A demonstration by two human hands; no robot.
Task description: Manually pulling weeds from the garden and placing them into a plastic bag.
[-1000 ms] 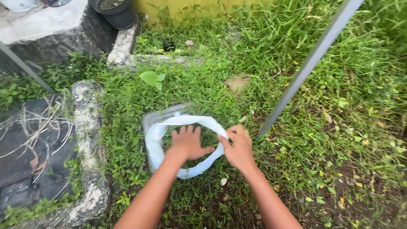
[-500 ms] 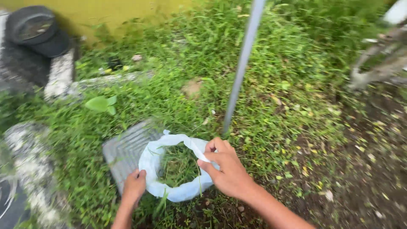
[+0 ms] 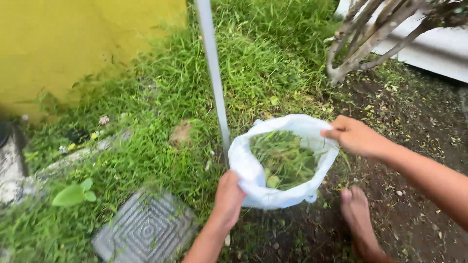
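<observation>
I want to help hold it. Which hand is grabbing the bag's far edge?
The right hand pinches the white bag at its far rim; the left hand grips the near side.

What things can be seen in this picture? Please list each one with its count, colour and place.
bag: 1, white, centre, holding green cuttings
pole: 1, grey, upright behind the bag
paving slab: 1, grey, patterned, lower left
wall: 1, yellow, upper left
shrub stems: several, grey-brown, upper right
grass: green, across the middle
left hand: 1, gripping the bag's near rim
right hand: 1, gripping the bag's far rim
foot: 1, bare, on soil, lower right
</observation>
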